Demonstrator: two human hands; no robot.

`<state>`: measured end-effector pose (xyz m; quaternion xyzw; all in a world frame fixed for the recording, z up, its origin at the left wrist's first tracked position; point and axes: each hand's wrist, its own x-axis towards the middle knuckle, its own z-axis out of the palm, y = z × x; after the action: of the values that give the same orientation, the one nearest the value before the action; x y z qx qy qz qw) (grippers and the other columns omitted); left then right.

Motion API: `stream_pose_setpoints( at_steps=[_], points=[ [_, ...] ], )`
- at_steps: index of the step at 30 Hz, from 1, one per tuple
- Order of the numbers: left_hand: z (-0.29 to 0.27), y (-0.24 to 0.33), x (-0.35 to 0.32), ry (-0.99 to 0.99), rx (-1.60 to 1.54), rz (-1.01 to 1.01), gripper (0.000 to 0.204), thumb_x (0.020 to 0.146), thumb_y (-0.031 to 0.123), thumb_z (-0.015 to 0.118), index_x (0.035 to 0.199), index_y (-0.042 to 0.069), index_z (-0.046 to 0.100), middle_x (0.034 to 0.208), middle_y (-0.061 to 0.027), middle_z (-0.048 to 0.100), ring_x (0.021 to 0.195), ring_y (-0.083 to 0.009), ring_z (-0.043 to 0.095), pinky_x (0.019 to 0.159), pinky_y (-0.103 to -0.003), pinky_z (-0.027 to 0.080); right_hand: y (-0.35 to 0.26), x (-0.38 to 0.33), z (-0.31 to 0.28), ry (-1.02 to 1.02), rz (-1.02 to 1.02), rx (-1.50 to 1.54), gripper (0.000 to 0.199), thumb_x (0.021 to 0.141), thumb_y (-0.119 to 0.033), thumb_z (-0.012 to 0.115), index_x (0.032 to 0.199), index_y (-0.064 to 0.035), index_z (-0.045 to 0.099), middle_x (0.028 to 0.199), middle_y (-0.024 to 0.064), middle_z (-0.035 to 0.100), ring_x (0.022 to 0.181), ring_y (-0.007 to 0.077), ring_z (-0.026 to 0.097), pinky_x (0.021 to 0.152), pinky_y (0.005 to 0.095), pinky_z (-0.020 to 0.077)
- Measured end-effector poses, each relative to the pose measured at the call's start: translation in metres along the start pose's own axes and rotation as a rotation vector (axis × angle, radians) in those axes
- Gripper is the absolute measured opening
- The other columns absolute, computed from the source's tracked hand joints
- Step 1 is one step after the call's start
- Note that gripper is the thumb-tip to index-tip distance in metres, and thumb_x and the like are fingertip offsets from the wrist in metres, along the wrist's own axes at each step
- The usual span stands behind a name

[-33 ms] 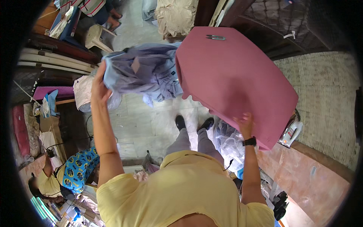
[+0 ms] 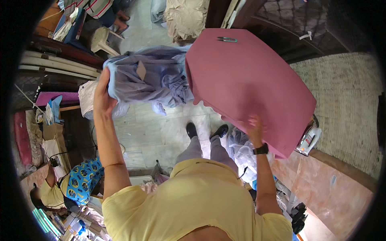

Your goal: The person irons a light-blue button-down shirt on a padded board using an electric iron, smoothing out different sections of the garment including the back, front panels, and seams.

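My left hand [image 2: 104,98] is closed on the left end of a blue-grey garment [image 2: 148,76], its fingertips partly hidden at the cloth. The garment hangs bunched to the left of a padded board with a dusky pink cover [image 2: 245,76], its right end against the board's edge. A small beige diamond-shaped piece [image 2: 141,71] shows on the cloth. Over the near edge of the board is my right hand [image 2: 255,127], fingers apart and slightly bent, holding nothing. Green-handled thread snips [image 2: 227,39] lie at the board's far end.
An iron [image 2: 309,138] stands by the board's right edge. Clear plastic bags [image 2: 243,156] lie below its near side. At far left are a plastic stool [image 2: 102,40] and a person in a blue patterned cloth [image 2: 84,178]. A bulky beige bundle [image 2: 187,20] sits beyond.
My left hand has drawn the garment's end a little to the left, spreading the cloth. My right hand has moved slightly left and away from me over the board.
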<state>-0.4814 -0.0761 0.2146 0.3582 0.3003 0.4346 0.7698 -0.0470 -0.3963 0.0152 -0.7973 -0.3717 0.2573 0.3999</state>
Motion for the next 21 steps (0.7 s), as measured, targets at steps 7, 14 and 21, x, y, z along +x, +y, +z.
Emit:
stream_pose_setpoints(
  at_steps=[7,14,21],
  points=[
    [0.177,0.031,-0.072,-0.520,0.453,0.209,0.038,0.101,0.024,0.050,0.127,-0.004,0.054,0.123,-0.0146,0.063,0.114,-0.0240,0.060,0.100,-0.039,0.044,-0.215,-0.040,0.112,-0.610,-0.573,0.366,0.103,0.068,-0.037,0.086,0.145,-0.0007,0.028,0.146,0.0244,0.034,0.136,0.0386,0.035,0.113,0.0450,0.0298],
    [0.279,0.044,-0.012,-0.021,0.818,0.579,0.034,0.093,0.031,0.064,0.103,-0.001,0.067,0.089,-0.0065,0.066,0.085,-0.0156,0.062,0.079,-0.025,0.047,-0.217,-0.030,-0.145,-0.891,-0.351,0.327,0.077,0.085,-0.045,0.073,0.138,0.0031,0.043,0.136,0.0195,0.054,0.126,0.0275,0.051,0.107,0.0376,0.0386],
    [0.449,-0.078,0.183,-0.437,1.006,0.732,0.033,0.096,0.031,0.060,0.113,0.003,0.067,0.089,0.0005,0.065,0.078,-0.0092,0.057,0.069,-0.024,0.046,-0.136,0.061,-0.249,-0.378,-0.352,0.211,0.034,0.097,-0.022,0.060,0.119,0.0036,0.061,0.109,0.0043,0.068,0.097,0.0109,0.060,0.088,0.0290,0.0481]
  ],
)
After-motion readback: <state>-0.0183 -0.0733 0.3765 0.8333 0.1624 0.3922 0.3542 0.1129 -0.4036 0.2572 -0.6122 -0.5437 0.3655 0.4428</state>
